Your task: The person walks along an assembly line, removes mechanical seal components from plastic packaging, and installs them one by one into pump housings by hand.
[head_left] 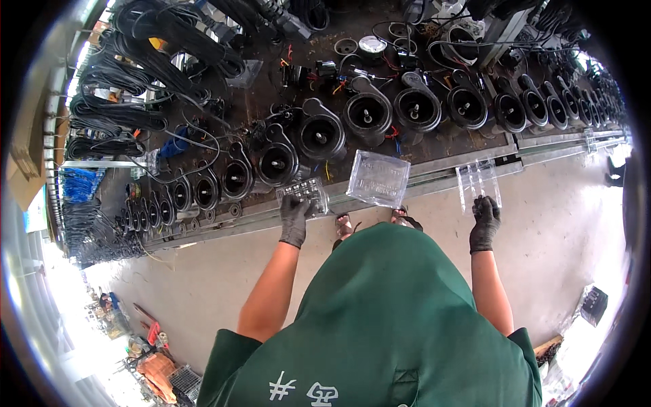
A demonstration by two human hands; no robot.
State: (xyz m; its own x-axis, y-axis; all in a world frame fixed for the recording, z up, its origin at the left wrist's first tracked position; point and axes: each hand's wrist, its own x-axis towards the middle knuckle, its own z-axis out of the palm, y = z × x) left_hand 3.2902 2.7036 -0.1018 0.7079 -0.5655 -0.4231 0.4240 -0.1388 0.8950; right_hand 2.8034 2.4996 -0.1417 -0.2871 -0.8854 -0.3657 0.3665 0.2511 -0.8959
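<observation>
My left hand [293,218], in a dark glove, is closed on the near edge of a clear plastic tray [319,195] with several small silvery parts in it. This tray is at the bench's front edge. My right hand [485,220], also gloved, pinches the lower end of a clear, ridged plastic piece [477,178] held up in front of the bench edge. Whether it is a bag or a tray, I cannot tell. Between my hands a clear plastic package [380,178] with raised marks lies over the bench edge. Black round pump-like housings [321,136] stand just beyond.
A long row of similar black housings [468,105] runs along the bench [434,163]. Coiled black cables [152,47] are heaped at the far left. Loose coloured wires and small motors [325,68] lie behind the row. Tools and an orange cloth [157,374] are at the lower left.
</observation>
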